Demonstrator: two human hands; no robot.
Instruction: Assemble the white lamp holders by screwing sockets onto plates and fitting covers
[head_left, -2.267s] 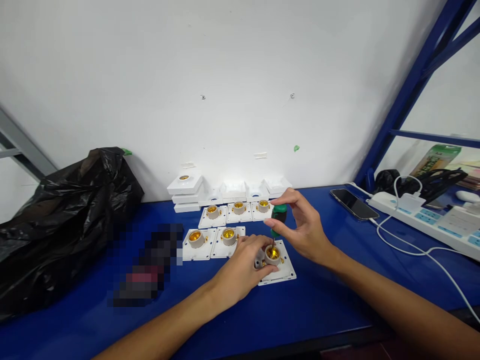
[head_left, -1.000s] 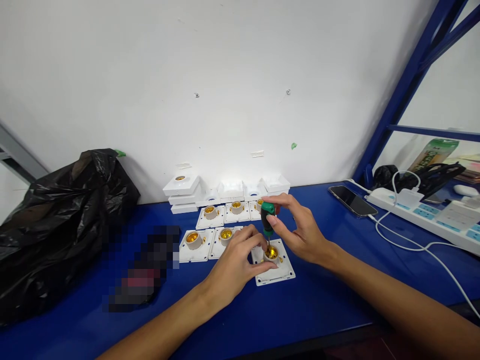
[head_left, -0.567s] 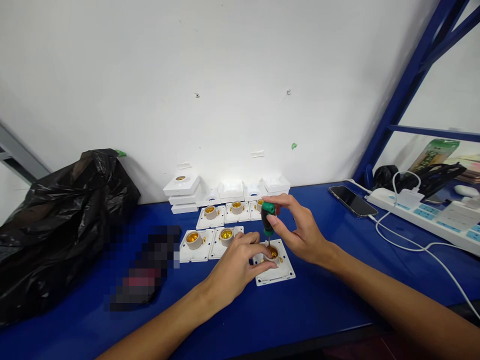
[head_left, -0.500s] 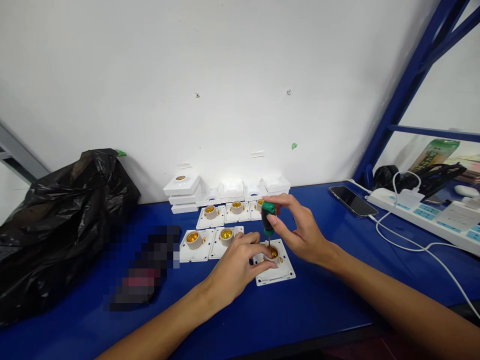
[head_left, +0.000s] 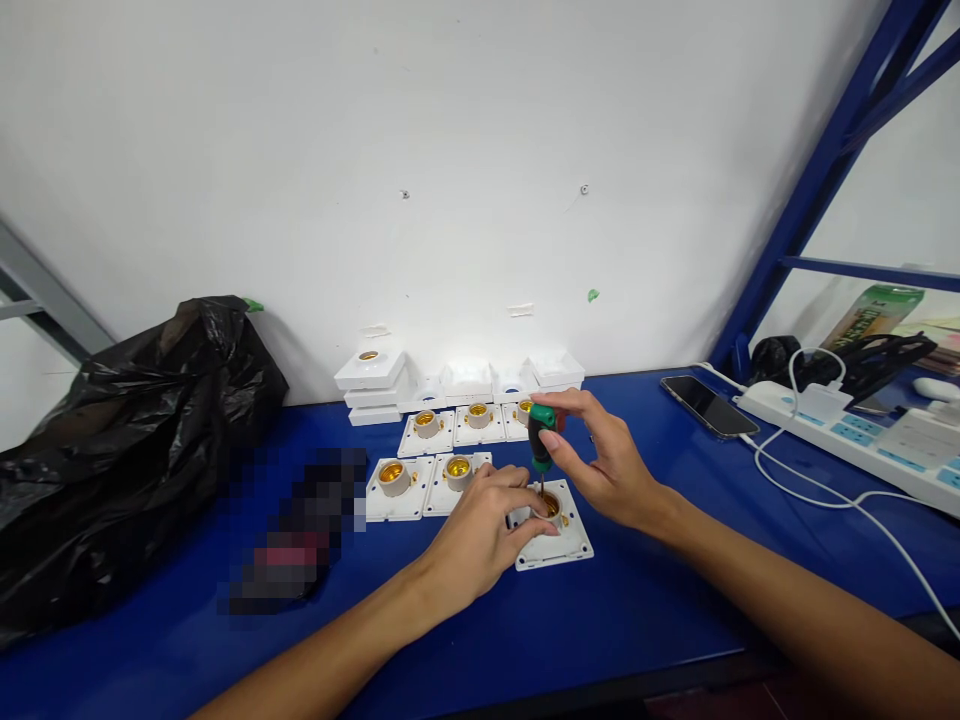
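A green and black screwdriver (head_left: 541, 440) stands upright in the fingers of my right hand (head_left: 600, 450). Its shaft goes down into the brass-lined lamp socket (head_left: 553, 508) on a square white plate (head_left: 559, 548). With thumb and fingers closed around that socket, my left hand (head_left: 487, 520) holds it against the blue table. The screwdriver's tip is hidden inside the socket. Behind my left hand are two more socket plates (head_left: 400, 488), with another row of socket plates (head_left: 426, 430) farther back.
White square covers (head_left: 371, 385) are stacked by the wall. A black plastic bag (head_left: 172, 400) and a blurred dark object (head_left: 300, 540) lie on the left. To the right are a phone (head_left: 705, 405), a power strip (head_left: 847, 430), white cables (head_left: 817, 482) and a blue metal frame (head_left: 802, 200).
The view has shifted slightly. Both hands keep their grip, with the screwdriver still upright in the socket; its handle looks slightly turned.
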